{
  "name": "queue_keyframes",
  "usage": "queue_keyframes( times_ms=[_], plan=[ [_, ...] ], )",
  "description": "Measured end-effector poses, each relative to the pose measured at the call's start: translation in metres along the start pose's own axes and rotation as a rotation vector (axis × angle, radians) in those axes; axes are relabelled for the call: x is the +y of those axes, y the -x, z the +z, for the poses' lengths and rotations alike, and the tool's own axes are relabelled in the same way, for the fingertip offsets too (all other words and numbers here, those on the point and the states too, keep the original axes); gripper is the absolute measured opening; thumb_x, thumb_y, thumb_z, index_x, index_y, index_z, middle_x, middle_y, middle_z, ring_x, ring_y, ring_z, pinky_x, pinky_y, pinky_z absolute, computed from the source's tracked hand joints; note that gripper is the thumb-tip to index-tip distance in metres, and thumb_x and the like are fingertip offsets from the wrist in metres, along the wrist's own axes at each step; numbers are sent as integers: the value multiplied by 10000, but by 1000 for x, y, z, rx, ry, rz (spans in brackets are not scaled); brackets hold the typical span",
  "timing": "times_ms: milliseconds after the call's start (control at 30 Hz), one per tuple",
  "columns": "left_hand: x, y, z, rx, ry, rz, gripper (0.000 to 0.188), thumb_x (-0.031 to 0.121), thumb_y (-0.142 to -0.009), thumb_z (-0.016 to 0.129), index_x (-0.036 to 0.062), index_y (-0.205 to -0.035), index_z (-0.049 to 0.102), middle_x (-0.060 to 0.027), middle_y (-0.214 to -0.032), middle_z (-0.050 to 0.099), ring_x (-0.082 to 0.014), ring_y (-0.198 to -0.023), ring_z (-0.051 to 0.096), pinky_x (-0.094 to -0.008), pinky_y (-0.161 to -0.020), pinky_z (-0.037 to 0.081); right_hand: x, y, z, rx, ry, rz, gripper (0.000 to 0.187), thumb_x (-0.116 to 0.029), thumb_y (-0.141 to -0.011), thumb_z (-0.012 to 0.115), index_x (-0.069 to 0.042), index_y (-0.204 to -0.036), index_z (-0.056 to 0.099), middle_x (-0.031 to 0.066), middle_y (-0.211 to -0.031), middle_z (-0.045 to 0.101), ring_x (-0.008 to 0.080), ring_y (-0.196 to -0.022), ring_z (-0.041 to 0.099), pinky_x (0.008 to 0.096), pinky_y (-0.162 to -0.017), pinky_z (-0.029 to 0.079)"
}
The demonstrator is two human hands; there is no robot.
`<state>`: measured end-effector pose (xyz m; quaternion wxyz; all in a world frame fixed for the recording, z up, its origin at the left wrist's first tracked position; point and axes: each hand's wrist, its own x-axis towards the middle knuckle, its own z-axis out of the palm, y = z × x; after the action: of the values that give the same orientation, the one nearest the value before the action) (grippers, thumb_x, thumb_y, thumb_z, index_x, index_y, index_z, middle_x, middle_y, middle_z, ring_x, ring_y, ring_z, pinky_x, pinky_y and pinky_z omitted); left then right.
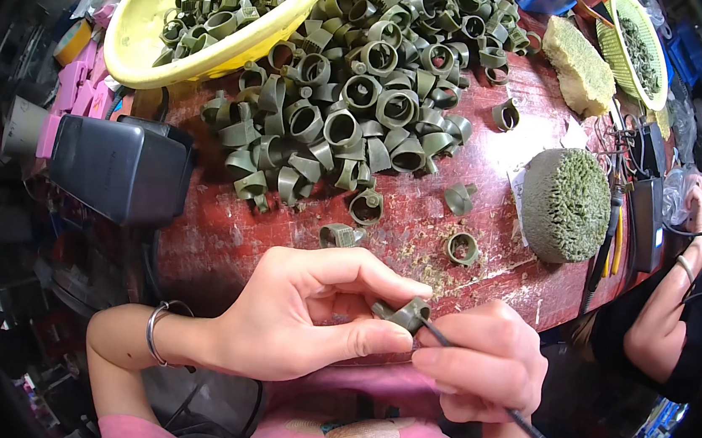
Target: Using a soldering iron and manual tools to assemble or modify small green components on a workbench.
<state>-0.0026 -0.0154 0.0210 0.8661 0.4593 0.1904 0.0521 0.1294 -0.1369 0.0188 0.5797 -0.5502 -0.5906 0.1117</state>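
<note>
A dark green wax ring (406, 312) is pinched between the thumb and forefinger of my left hand (308, 316), over the table's near edge. My right hand (485, 363) grips a thin dark rod-like tool (535, 433). Its slim tip reaches the ring's side; whether it is a file or a carving tool I cannot make out. Just beyond my hands lie loose rings of the same green, one ring (462, 248) and another ring (341, 236). A large heap of such rings (363, 89) covers the far middle of the table.
A yellow basket (136, 42) of rings stands far left, above a dark grey box-shaped device (119, 167). To the right are a round green-topped block (568, 206), a yellow sponge (578, 68), tools with cables, and a green basket (613, 41). Another person's arm (668, 309) is at far right.
</note>
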Motion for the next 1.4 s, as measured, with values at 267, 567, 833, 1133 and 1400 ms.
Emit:
queue_keyframes(
  times_ms=[267, 567, 833, 1133, 1400],
  plan=[
    [-1, -7, -9, -48, 36, -119, 333, -41, -727, 624, -103, -1032, 504, -179, -965, 579, -199, -912, 571, -304, -817, 464, 6, -2, -14, -247, 185, -293, 212, -92, -579, 639, -66, -787, 611, 83, -771, 593, 140, -559, 547, 221, -455, 416],
    [-3, -11, -8, -96, -388, 226, 353, 32, -617, 735, 6, -945, 606, -207, -1121, 477, -224, -933, 549, -331, -808, 448, 1, 13, -19, -30, 12, 405, 180, -90, -728, 662, -12, -882, 610, 100, -649, 611, 197, -567, 617, 280, -507, 494],
    [3, -12, -3, -138, -753, 406, 316, 15, -621, 735, -18, -909, 611, -133, -969, 588, -176, -837, 595, -257, -665, 488, -2, 9, -10, 320, -323, 429, 227, -160, -899, 386, 28, -851, 503, 99, -507, 536, 75, -366, 447, 207, -344, 352],
    [-1, -6, -1, 30, -664, 396, 329, -15, -600, 736, -3, -907, 619, -105, -857, 585, -108, -693, 567, -192, -526, 429, -14, 17, -4, 221, 87, 146, 360, -386, -919, 220, -83, -767, 341, 33, -433, 530, 107, -324, 468, 173, -336, 343],
    [2, -3, -1, 46, -873, 564, 357, -23, -574, 738, 4, -909, 618, -112, -861, 577, -131, -700, 576, -216, -556, 466, -14, 23, -8, 116, 213, 85, 291, -343, -901, 357, -56, -876, 398, 53, -507, 569, 140, -379, 525, 219, -345, 400]
  ],
)
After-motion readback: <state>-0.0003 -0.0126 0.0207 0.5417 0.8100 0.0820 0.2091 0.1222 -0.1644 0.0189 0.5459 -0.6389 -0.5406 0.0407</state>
